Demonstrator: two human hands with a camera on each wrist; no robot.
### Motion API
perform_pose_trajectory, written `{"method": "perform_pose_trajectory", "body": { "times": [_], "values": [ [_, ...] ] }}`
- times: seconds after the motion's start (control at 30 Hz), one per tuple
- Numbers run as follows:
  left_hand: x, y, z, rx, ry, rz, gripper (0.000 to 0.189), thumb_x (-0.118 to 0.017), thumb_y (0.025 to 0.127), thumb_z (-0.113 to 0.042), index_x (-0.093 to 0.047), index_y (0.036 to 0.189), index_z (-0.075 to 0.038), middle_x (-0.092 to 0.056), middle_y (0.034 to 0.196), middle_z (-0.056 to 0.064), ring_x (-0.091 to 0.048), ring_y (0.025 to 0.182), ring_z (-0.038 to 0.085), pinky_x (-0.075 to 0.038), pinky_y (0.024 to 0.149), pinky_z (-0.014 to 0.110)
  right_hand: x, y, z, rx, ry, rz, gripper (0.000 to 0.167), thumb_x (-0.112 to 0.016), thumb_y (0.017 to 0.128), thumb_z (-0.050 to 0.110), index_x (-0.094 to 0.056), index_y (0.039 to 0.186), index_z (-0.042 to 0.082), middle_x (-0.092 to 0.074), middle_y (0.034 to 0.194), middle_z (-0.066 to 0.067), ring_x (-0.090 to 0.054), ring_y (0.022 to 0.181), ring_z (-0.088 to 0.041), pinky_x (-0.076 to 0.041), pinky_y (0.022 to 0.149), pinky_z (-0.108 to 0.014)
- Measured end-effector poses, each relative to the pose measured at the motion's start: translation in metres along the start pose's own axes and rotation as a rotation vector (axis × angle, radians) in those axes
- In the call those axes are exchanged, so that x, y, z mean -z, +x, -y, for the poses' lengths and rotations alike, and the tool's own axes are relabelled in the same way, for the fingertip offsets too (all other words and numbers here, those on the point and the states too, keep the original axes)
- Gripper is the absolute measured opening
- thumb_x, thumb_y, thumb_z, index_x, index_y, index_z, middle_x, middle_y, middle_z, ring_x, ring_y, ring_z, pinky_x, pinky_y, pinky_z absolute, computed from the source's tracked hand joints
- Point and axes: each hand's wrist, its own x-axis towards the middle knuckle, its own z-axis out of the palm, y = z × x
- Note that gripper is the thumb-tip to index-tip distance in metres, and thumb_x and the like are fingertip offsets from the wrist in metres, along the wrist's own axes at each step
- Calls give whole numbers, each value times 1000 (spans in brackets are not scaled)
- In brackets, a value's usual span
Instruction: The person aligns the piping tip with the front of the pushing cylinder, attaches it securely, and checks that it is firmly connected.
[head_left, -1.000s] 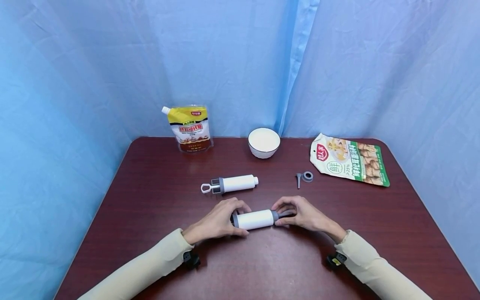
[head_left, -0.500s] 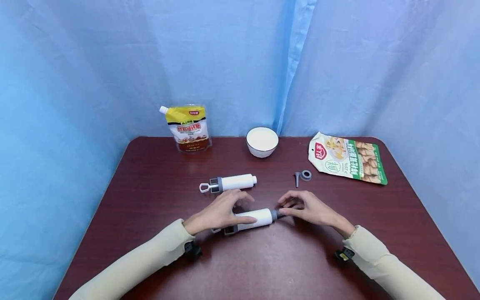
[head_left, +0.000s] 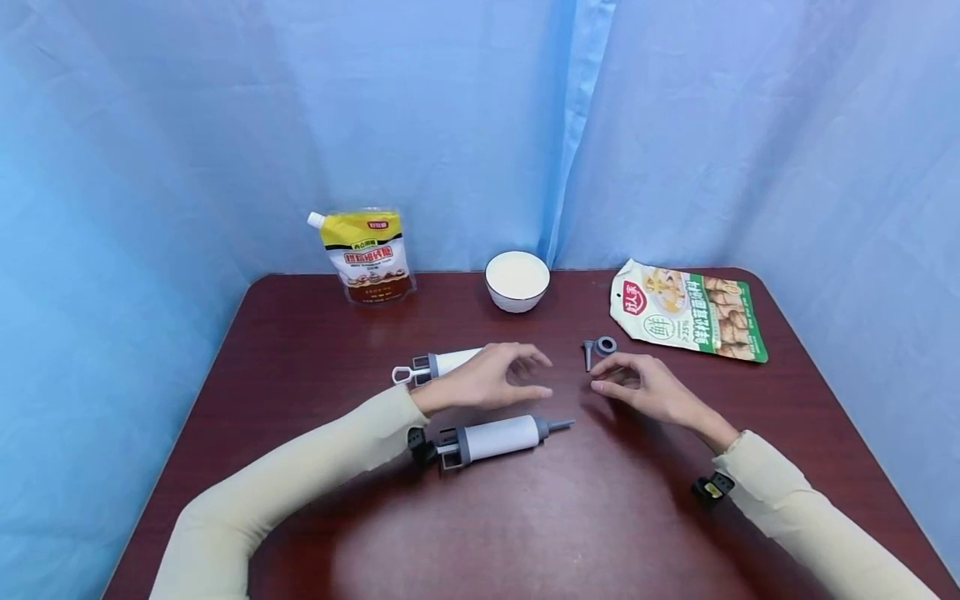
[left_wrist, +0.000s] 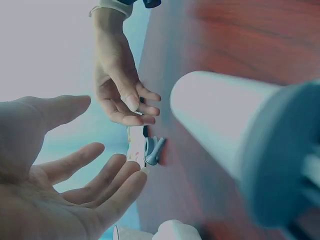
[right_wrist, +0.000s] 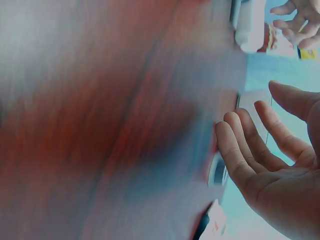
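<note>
In the head view, a white plunger syringe [head_left: 501,437] with a grey collar and narrow grey nozzle lies on the table, untouched. Above and behind it hovers my left hand [head_left: 491,375], fingers apart and relaxed, covering the front of a second, similar syringe [head_left: 453,360]. My right hand [head_left: 648,387] is over the table to the right, fingers loosely bent. Just beyond its fingertips lie a loose grey nozzle [head_left: 588,357] and a grey ring cap [head_left: 606,346]. Both palms look bare in the wrist views, where the near syringe's barrel [left_wrist: 215,115] looms large beside the left hand.
Along the back edge of the dark red table [head_left: 450,533] stand a yellow-topped spouted pouch [head_left: 372,258] and a white bowl [head_left: 517,279] with white contents. A green and white food packet [head_left: 690,312] lies at the back right. Blue curtains [head_left: 420,125] surround the table.
Both hands have let go of the near syringe, which stays on the table with its nozzle in view. The left hand has moved up and forward, the right hand forward and right towards the loose parts.
</note>
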Motion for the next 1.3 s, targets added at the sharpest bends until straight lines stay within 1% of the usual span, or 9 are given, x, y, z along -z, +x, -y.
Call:
{"method": "perform_pose_trajectory", "body": {
  "times": [0.27,0.47,0.57,0.7,0.83,0.93,1.0,1.13,1.3],
  "values": [
    [3,47,-3,7,59,-10,43,-75,97,-27,-66,133,-6,-74,123,16,-73,111,25,-57,98,31,22,3,-13,-75,0,-50,31,-76,97,20,-70,121,1,-74,116,-15,-76,101,-18,-57,82,-17],
    [-1,85,-6,30,149,18,45,-73,98,-25,-63,136,-2,-72,129,18,-70,118,25,-54,101,31,33,11,-19,-143,10,-83,38,-78,95,20,-66,125,0,-73,120,-21,-76,96,-15,-58,77,-19],
    [-5,102,-3,45,181,33,45,-73,97,-21,-63,137,-2,-71,131,17,-68,122,25,-53,104,34,33,18,-22,-167,14,-115,39,-78,94,18,-65,126,0,-73,120,-23,-77,96,-21,-58,74,-18],
    [-12,121,2,45,216,76,43,-74,96,-16,-64,136,-4,-71,130,14,-68,120,23,-53,102,29,30,26,-24,-168,-32,-158,40,-79,93,15,-65,128,1,-72,123,-23,-77,101,-33,-56,76,-16],
    [-18,136,7,21,264,104,41,-73,96,-12,-64,135,-5,-71,129,12,-69,117,22,-54,100,29,27,33,-27,-137,-109,-198,43,-81,91,14,-65,129,2,-71,126,-23,-75,107,-39,-60,85,-31],
    [-23,144,8,27,312,87,39,-73,95,-13,-66,133,-6,-72,127,11,-68,116,21,-53,99,29,24,37,-30,-118,-146,-212,44,-81,90,12,-66,130,1,-71,127,-23,-74,108,-40,-59,92,-49],
    [-26,148,8,46,335,75,37,-72,95,-13,-68,131,-7,-73,124,8,-68,112,18,-53,95,27,23,40,-33,-110,-155,-206,44,-81,90,11,-66,130,0,-72,126,-24,-75,106,-40,-57,93,-54],
    [-31,152,8,82,334,61,32,-73,94,-12,-71,126,-8,-74,117,7,-67,103,16,-53,88,25,20,43,-37,-105,-175,-185,41,-79,91,11,-67,128,-2,-74,119,-25,-76,102,-38,-59,90,-49],
    [-35,153,7,104,326,49,26,-76,92,-11,-74,119,-9,-74,106,5,-65,92,13,-50,79,20,18,43,-40,-117,-189,-170,36,-80,93,16,-70,123,-1,-75,115,-22,-76,99,-33,-56,80,-25]
  ]
}}
